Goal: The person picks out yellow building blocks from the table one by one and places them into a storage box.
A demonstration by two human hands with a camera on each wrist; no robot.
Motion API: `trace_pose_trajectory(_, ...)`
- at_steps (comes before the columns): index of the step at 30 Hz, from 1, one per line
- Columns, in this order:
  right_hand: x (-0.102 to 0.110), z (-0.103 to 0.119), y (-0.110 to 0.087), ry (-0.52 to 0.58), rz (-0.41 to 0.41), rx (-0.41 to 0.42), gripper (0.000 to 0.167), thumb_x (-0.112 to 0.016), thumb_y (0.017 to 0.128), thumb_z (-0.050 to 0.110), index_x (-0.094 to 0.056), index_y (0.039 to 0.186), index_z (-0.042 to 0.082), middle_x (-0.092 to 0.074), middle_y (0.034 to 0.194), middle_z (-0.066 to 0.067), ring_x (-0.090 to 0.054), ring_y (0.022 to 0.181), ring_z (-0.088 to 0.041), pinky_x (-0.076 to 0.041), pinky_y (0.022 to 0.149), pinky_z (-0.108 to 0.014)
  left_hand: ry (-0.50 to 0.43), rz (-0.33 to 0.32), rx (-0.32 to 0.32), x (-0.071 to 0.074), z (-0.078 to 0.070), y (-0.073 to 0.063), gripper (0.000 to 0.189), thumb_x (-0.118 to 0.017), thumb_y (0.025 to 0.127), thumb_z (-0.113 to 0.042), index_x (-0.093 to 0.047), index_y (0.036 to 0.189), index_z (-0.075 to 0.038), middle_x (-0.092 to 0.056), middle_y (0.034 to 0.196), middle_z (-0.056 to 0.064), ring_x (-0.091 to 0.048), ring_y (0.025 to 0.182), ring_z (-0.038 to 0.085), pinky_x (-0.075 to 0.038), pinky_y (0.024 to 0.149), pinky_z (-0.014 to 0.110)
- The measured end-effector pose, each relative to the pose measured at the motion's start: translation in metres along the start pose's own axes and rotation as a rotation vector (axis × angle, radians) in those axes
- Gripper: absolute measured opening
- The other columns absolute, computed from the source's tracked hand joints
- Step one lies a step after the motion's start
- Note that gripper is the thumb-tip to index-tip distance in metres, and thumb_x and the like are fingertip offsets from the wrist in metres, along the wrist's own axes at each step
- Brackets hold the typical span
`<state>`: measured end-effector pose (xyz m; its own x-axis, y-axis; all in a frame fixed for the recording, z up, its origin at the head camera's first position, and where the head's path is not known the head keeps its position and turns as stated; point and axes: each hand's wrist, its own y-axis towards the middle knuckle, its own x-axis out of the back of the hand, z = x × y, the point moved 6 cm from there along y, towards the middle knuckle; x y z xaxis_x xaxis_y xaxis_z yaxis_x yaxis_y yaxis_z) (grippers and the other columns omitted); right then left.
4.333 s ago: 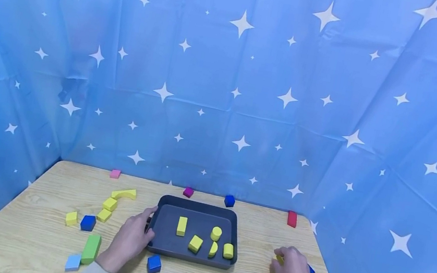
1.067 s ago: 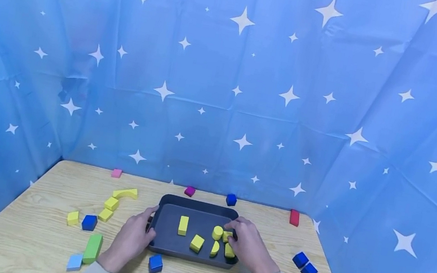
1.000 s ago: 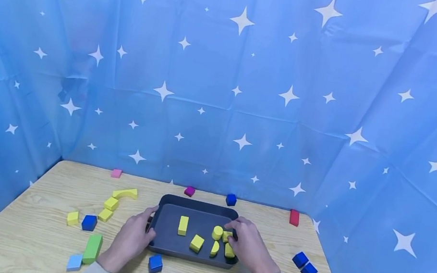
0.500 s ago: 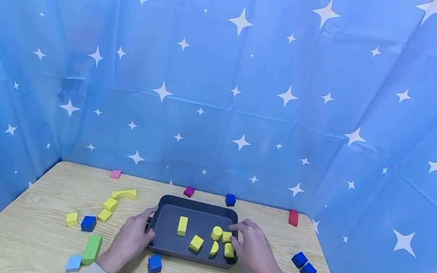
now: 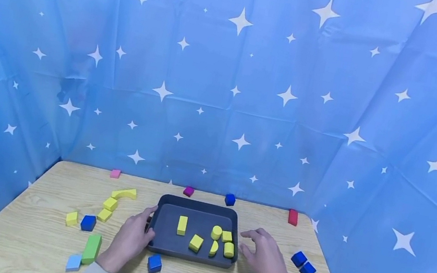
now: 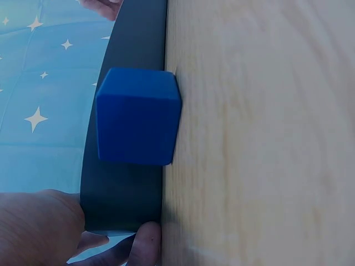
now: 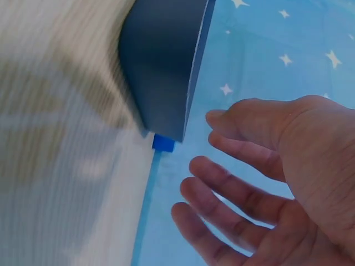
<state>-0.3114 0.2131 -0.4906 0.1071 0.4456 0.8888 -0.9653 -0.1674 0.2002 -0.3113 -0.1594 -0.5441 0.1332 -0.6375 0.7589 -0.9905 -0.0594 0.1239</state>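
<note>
A dark grey rectangular tray (image 5: 190,257) sits in the middle of the table, with several yellow blocks inside. Its left end is gripped by my left hand (image 5: 130,237), thumb over the rim and fingers at the end wall. My right hand (image 5: 267,260) is just off the tray's right end, fingers apart and nothing in them; the right wrist view shows the loose fingers beside the tray wall. Nearest it inside the tray are a yellow rectangular block (image 5: 226,236) and a yellow cylinder (image 5: 228,250). A blue cube (image 5: 154,264) stands before the tray's front wall.
Left on the table lie a yellow arch (image 5: 124,193), several yellow blocks, a blue block (image 5: 88,223), a green block (image 5: 91,249) and a light blue block (image 5: 74,263). Several blue cubes (image 5: 307,270) lie right. Pink, purple, blue and red blocks (image 5: 293,217) line the back edge.
My right hand carried a yellow block from the table's right side into the tray, let it go and drew back right past the rim. My left hand stayed on the tray.
</note>
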Motion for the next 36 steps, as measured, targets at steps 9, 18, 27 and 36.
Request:
trace_pose_trajectory(9, 0.004, -0.03, -0.013, -0.011, 0.046, -0.075, 0.026, -0.09, 0.102, 0.014, -0.088, 0.128, 0.012, -0.082, 0.128, -0.012, -0.081, 0.118, -0.034, -0.07, 0.101, -0.059, 0.005, 0.007, 0.009, -0.001, 0.001, 0.001, 0.072, -0.078, 0.099, -0.001, -0.058, 0.169, -0.003, -0.076, 0.147, 0.032, -0.075, 0.106, 0.029, -0.066, 0.082, 0.043)
trace_pose_trajectory(18, 0.008, -0.053, -0.024, -0.024, 0.095, -0.123, 0.024, -0.089, 0.103, 0.019, -0.088, 0.126, 0.012, -0.084, 0.125, -0.011, -0.081, 0.116, -0.03, -0.069, 0.101, -0.06, -0.001, 0.005, 0.012, -0.002, 0.001, 0.001, 0.072, -0.078, 0.1, -0.001, -0.058, 0.169, -0.003, -0.076, 0.147, 0.032, -0.075, 0.106, 0.029, -0.065, 0.082, 0.043)
trace_pose_trajectory(27, 0.01, -0.077, -0.042, -0.043, 0.13, -0.157, 0.027, -0.094, 0.097, 0.017, -0.087, 0.123, 0.009, -0.084, 0.117, -0.008, -0.081, 0.111, -0.03, -0.07, 0.094, -0.058, -0.005, 0.014, 0.03, -0.001, 0.0, -0.001, 0.073, -0.078, 0.099, -0.001, -0.057, 0.169, -0.004, -0.077, 0.146, 0.032, -0.074, 0.103, 0.028, -0.065, 0.079, 0.041)
trace_pose_trajectory(36, 0.006, -0.096, -0.058, -0.038, 0.185, -0.235, 0.026, -0.094, 0.097, 0.02, -0.087, 0.119, 0.01, -0.085, 0.119, -0.006, -0.078, 0.111, -0.029, -0.069, 0.096, -0.058, -0.008, 0.006, 0.015, 0.0, -0.001, 0.0, 0.072, -0.078, 0.099, -0.001, -0.058, 0.168, -0.003, -0.077, 0.146, 0.031, -0.074, 0.106, 0.028, -0.065, 0.082, 0.042)
